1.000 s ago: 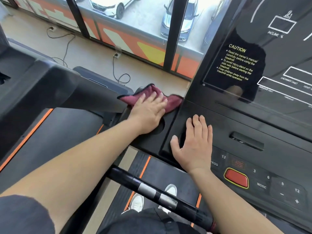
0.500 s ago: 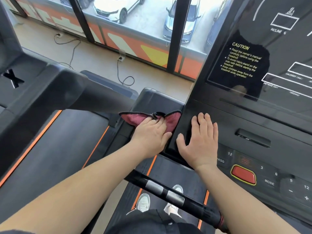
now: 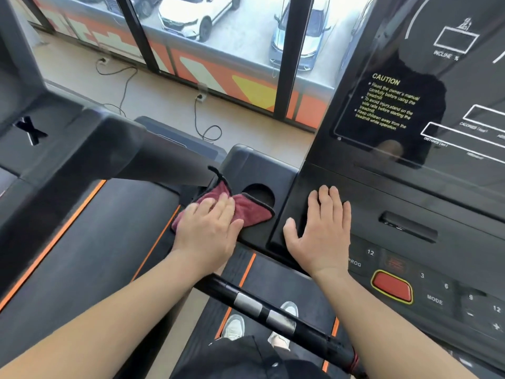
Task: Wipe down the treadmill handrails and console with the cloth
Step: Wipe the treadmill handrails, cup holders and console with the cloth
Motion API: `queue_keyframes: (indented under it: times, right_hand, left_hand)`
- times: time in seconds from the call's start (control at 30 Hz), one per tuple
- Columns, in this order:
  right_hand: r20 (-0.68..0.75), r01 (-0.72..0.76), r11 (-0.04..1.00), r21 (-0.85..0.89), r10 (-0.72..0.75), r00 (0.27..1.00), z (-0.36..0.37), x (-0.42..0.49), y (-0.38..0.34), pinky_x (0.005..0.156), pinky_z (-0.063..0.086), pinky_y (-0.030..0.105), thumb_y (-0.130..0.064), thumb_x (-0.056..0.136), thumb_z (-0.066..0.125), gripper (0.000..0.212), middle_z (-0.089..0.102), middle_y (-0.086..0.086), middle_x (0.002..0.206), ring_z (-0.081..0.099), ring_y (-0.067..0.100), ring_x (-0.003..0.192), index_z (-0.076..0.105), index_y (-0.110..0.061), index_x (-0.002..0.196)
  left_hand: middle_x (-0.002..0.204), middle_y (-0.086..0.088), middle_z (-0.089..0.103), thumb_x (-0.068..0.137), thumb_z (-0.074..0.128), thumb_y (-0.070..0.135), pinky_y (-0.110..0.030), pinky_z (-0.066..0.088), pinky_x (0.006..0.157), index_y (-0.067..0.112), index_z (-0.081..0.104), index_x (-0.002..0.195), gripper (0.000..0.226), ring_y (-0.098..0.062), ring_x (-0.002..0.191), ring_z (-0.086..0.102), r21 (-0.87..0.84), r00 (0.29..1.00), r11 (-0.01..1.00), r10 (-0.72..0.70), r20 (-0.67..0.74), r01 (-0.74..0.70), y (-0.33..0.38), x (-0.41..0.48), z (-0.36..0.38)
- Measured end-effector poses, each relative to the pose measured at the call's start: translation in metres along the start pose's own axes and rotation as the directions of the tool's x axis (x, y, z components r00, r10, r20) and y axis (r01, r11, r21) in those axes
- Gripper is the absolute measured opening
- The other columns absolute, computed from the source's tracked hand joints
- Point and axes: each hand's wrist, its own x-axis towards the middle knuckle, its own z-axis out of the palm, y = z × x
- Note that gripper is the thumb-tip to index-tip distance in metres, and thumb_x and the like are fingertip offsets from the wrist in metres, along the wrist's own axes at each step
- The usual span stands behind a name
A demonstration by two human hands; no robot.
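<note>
The left hand (image 3: 209, 231) presses a red cloth (image 3: 250, 212) flat at the console's (image 3: 396, 195) left edge, fingers nearly straight, beside a round cup holder (image 3: 259, 192). The right hand (image 3: 321, 233) rests open, fingers together, on the console, holding nothing.

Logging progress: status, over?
Left hand flat on cloth beside cup holder. Right hand flat on console, empty. Nothing in the way.

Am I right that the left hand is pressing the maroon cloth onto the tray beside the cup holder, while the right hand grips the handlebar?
Not quite. The head view shows the right hand lying flat on the console, not gripping the handlebar. The rest holds: the left hand presses the maroon cloth onto the tray beside the cup holder.
</note>
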Motion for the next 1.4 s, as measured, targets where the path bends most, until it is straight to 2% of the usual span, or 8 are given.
queue_keyframes:
  times: [0.1, 0.2, 0.47, 0.73, 0.93, 1.07, 1.27, 1.4]
  right_hand:
    - [0.01, 0.003, 1.0, -0.009, -0.003, 1.0, 0.0, 0.0, 0.0, 0.127, 0.011, 0.054, -0.049, 0.091, 0.046, 0.076, 0.033, 0.015, 0.163, 0.016, 0.03, 0.156, 0.041, -0.003, 0.152]
    - [0.001, 0.005, 1.0, -0.017, -0.005, 1.0, 0.0, 0.0, 0.0, 0.127, 0.012, 0.054, -0.048, 0.091, 0.046, 0.075, 0.033, 0.014, 0.163, 0.016, 0.029, 0.156, 0.041, -0.003, 0.152]
    - [-0.02, 0.007, 1.0, -0.004, -0.007, 1.0, 0.003, 0.001, 0.0, 0.126, 0.013, 0.055, -0.048, 0.091, 0.048, 0.077, 0.034, 0.016, 0.162, 0.018, 0.03, 0.156, 0.042, -0.002, 0.151]
    - [-0.013, 0.013, 1.0, -0.013, -0.013, 1.0, 0.005, 0.002, 0.002, 0.126, 0.014, 0.056, -0.047, 0.091, 0.047, 0.075, 0.035, 0.016, 0.162, 0.018, 0.032, 0.155, 0.043, -0.002, 0.151]
    - [-0.009, 0.02, 1.0, -0.01, -0.02, 1.0, 0.005, 0.002, 0.004, 0.125, 0.015, 0.056, -0.044, 0.092, 0.045, 0.073, 0.033, 0.016, 0.163, 0.017, 0.031, 0.156, 0.041, -0.002, 0.152]
    - [-0.007, 0.02, 1.0, -0.016, -0.02, 1.0, 0.005, 0.002, 0.003, 0.125, 0.015, 0.057, -0.043, 0.092, 0.044, 0.073, 0.034, 0.017, 0.162, 0.018, 0.032, 0.156, 0.042, -0.001, 0.151]
    - [-0.006, 0.021, 1.0, -0.008, -0.021, 1.0, 0.006, 0.002, 0.004, 0.125, 0.016, 0.057, -0.041, 0.091, 0.044, 0.072, 0.035, 0.016, 0.161, 0.019, 0.032, 0.155, 0.043, -0.001, 0.151]
    - [0.019, 0.017, 1.0, 0.003, -0.017, 1.0, 0.004, 0.002, 0.004, 0.126, 0.013, 0.055, -0.048, 0.09, 0.047, 0.076, 0.033, 0.015, 0.163, 0.016, 0.03, 0.156, 0.042, -0.003, 0.152]
  left_hand:
    - [0.173, 0.001, 0.01, 0.106, 0.015, 0.053, -0.055, 0.008, 0.127, 0.026, 0.021, 0.164, 0.064, -0.026, 0.158, 0.009, -0.103, 0.979, 0.995, 0.013, 0.201, 0.008, -0.005, 0.056, 0.001]
    - [0.173, 0.006, -0.011, 0.106, 0.014, 0.055, -0.05, -0.002, 0.129, 0.033, 0.001, 0.164, 0.064, -0.02, 0.158, -0.015, -0.144, 0.968, 0.99, 0.036, 0.249, 0.0, -0.008, 0.105, 0.009]
    - [0.171, 0.009, -0.012, 0.108, 0.013, 0.049, -0.048, -0.009, 0.127, 0.034, 0.0, 0.164, 0.06, -0.014, 0.158, -0.016, -0.212, 0.957, 0.975, 0.129, 0.261, -0.074, 0.048, 0.052, 0.008]
    - [0.172, 0.008, -0.014, 0.106, 0.01, 0.054, -0.051, -0.015, 0.125, 0.04, -0.001, 0.163, 0.06, -0.018, 0.156, -0.023, -0.184, 0.945, 0.977, 0.156, 0.289, -0.105, 0.05, 0.142, 0.011]
    - [0.172, 0.009, -0.009, 0.105, 0.012, 0.047, -0.044, -0.007, 0.128, 0.025, 0.002, 0.166, 0.066, -0.009, 0.157, -0.016, -0.328, 0.927, 0.923, 0.289, 0.24, -0.203, 0.055, 0.062, 0.01]
    - [0.171, 0.013, -0.012, 0.105, 0.008, 0.05, -0.045, -0.01, 0.128, 0.032, -0.001, 0.165, 0.064, -0.008, 0.156, -0.018, -0.219, 0.895, 0.926, 0.361, 0.264, -0.309, 0.029, 0.064, 0.009]
    - [0.174, 0.002, -0.007, 0.102, 0.008, 0.065, -0.05, -0.007, 0.128, 0.04, 0.003, 0.163, 0.067, -0.019, 0.159, -0.014, -0.128, 0.934, 0.971, 0.232, 0.273, -0.204, 0.029, 0.161, 0.004]
    - [0.173, -0.003, -0.012, 0.1, 0.011, 0.068, -0.05, -0.009, 0.127, 0.036, 0.0, 0.164, 0.072, -0.022, 0.158, -0.017, -0.12, 0.947, 0.981, 0.177, 0.268, -0.15, 0.042, 0.142, 0.005]
